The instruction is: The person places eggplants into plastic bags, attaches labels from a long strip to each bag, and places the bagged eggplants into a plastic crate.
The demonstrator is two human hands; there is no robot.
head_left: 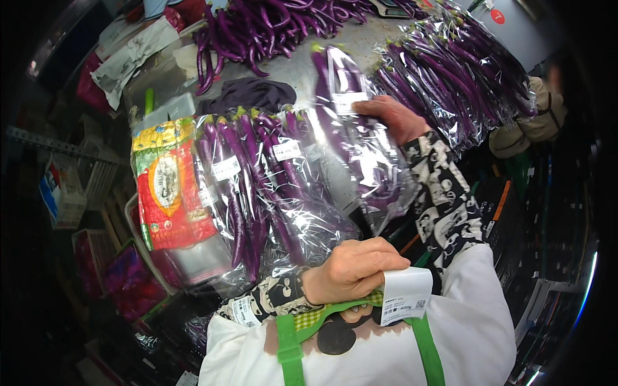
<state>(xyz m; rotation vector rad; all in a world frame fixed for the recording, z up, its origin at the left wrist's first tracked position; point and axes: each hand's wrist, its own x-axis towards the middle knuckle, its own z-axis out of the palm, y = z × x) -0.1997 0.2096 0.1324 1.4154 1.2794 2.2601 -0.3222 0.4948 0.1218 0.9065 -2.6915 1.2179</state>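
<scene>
My right hand (394,119) is stretched forward and a little to the right of my body. Its grip is closed on the upper part of a clear plastic bag of long purple eggplants (360,148), close to the small white label on the bag. My fingers are mostly hidden behind the plastic, so I cannot tell how tightly they close. The long axis of this bag runs from far to near: the green stem ends point away from me, and the thin tips come down toward my chest, leaning a little to the right. So most of the bag lies below my right grip and between my two hands.

My left hand (353,269) is low, just in front of my apron. Its grip is closed, and a white printed label strip (405,297) comes out from its fingers on the right side. The bag in my right grip is up and slightly right from this left hand, and its lower end looks near to it but not touching.

To the left of my left hand lies a pile of the same bagged purple eggplants (257,186), and just beside it a red and yellow printed plastic package (170,186). Beyond my right hand a second heap of bagged eggplants (450,77) lies on the grey tabletop (302,71), and loose unbagged purple eggplants (264,29) are at the far edge. The room around is dark and crowded with crates and boxes.
</scene>
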